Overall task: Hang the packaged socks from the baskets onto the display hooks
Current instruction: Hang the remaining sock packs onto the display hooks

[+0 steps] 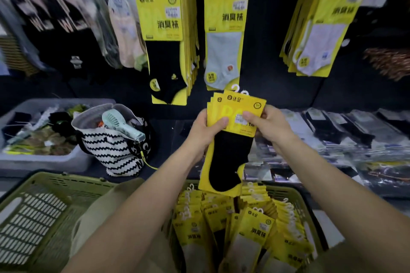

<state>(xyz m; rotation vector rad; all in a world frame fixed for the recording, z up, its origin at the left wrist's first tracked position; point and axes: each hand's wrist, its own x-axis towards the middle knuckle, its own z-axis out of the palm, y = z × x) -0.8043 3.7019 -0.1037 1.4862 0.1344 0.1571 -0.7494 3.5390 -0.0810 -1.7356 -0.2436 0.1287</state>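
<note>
I see both hands holding a small fanned bundle of sock packs (230, 155), black socks on yellow cards, lifted just above the far rim of the green basket (297, 193). The left hand (208, 126) curls round the bundle's left edge with its thumb across the front card. The right hand (268, 124) pinches the right edge of the top card, thumb in front. White hangers (238, 89) stick up from the bundle's top.

The green basket holds many more yellow sock packs (250, 228), lying overlapped. On the dark display wall beyond the basket hang a thick row of black sock packs (166, 51), one grey sock pack (224, 35) straight ahead, and a row of pale sock packs (317, 29) towards the basket's right.

Left of the basket stands a second green basket (40, 213). Beyond that are a zigzag-striped bag (111, 150) with a mint handheld fan (119, 124) lying in its mouth, and a grey bin (44, 162) of mixed goods.
</note>
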